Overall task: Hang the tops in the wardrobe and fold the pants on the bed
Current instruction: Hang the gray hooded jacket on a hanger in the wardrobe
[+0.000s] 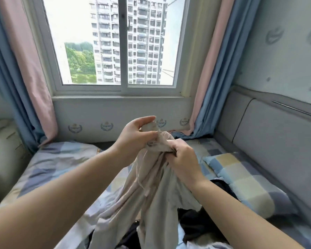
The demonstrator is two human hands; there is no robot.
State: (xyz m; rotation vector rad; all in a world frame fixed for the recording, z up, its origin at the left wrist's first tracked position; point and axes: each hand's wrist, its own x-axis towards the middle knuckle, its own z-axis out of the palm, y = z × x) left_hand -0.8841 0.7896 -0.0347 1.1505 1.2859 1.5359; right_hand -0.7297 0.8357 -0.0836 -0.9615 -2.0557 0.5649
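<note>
A pale beige garment (151, 194) hangs from both my hands above the bed (48, 168), its lower part draping down onto the bedding. My left hand (135, 135) pinches the bunched top edge of the garment between thumb and fingers. My right hand (183, 159) grips the cloth just below and to the right, fingers curled around a fold. Whether the garment is a top or pants cannot be told. Dark clothes (201, 223) lie on the bed beneath it. No wardrobe is in view.
A checked pillow (244, 178) lies at the right beside a padded grey headboard (269, 133). A window (115, 44) with pink and blue curtains (22, 87) faces me across the bed. A pale cabinet (2, 150) stands at the left.
</note>
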